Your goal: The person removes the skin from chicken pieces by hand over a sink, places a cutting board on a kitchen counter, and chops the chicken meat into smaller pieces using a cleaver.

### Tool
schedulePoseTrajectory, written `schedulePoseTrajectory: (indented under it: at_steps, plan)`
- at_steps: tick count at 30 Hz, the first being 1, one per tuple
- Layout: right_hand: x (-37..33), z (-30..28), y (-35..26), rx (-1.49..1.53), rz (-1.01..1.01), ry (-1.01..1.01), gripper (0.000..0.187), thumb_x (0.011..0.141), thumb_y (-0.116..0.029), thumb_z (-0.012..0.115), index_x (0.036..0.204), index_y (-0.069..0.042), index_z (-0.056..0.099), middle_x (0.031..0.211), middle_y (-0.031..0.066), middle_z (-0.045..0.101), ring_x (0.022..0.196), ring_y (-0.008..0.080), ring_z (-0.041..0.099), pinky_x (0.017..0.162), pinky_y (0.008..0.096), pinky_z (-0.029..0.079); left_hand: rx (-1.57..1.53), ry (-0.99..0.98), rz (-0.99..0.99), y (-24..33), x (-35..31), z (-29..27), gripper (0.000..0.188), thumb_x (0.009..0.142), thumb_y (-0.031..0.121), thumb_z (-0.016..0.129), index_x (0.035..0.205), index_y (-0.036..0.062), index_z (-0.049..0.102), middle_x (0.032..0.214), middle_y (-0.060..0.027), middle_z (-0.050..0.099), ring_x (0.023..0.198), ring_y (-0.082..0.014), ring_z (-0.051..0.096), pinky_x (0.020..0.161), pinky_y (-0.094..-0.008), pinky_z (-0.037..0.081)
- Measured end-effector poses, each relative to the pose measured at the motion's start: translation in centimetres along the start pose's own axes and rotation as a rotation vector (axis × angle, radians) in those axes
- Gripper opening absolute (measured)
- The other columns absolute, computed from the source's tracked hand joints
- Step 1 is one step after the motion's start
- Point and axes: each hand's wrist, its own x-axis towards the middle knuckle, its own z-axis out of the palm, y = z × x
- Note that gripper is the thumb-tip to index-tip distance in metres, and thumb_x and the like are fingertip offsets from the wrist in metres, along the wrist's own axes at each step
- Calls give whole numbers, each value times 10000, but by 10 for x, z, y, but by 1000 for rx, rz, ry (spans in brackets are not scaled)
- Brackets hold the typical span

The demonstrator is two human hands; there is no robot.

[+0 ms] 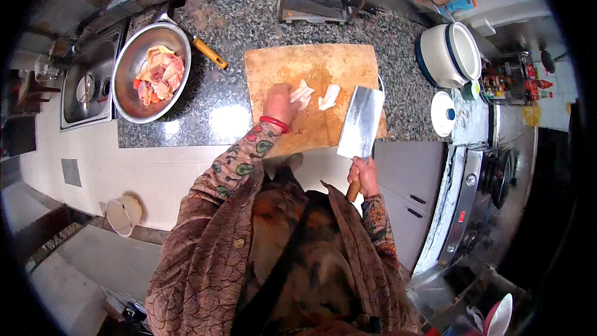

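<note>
My right hand (365, 177) is wrapped around the wooden handle of a cleaver (362, 121). Its broad blade points away from me over the right edge of a wooden cutting board (261, 62). On the board, my left hand (281, 104), with a red bangle at the wrist, has its fingers bent against a pale piece of raw chicken (303, 94). The fingertips are partly hidden. A second pale chicken piece (329, 96) lies between that one and the blade, touched by neither hand.
Left of the board stands a steel bowl (121, 90) holding raw chicken pieces, beside an orange-handled utensil (210, 53). A sink (71, 115) lies further left. On the right are a white pot (438, 56), a round lid (443, 114) and a stove (469, 180). A bucket (124, 214) stands on the floor.
</note>
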Motion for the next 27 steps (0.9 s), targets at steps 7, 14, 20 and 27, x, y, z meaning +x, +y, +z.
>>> schedulePoseTrajectory:
  at_steps: [7,14,20,27]
  plan:
    - [22,23,12,-47,79,-202,72,839,-98,519,838,-53,463,511,19,428,372,132,413,359,295,383,-59,-102,98,28,1,8,730,584,151,774,1226,9,455,1141,-177,530,1045,-325,526,906,-367,428]
    - [18,64,15,-167,127,-308,150,835,-110,545,957,-38,498,537,28,451,384,139,427,364,287,386,-215,29,139,0,-5,27,745,588,138,775,1257,77,452,1148,-166,520,1072,-322,512,928,-361,420]
    - [-7,108,-12,-263,74,-354,120,853,-107,538,844,-73,424,520,6,401,366,120,411,349,285,393,-360,112,92,13,-19,-45,698,616,39,734,1255,63,452,1116,-157,505,1004,-310,535,856,-337,450]
    - [-26,218,-37,-321,36,-491,157,856,-131,561,819,-72,421,537,14,421,374,125,419,362,284,398,-395,402,103,-23,-11,-159,591,683,50,685,1234,44,471,1081,-128,506,780,-219,544,684,-289,474]
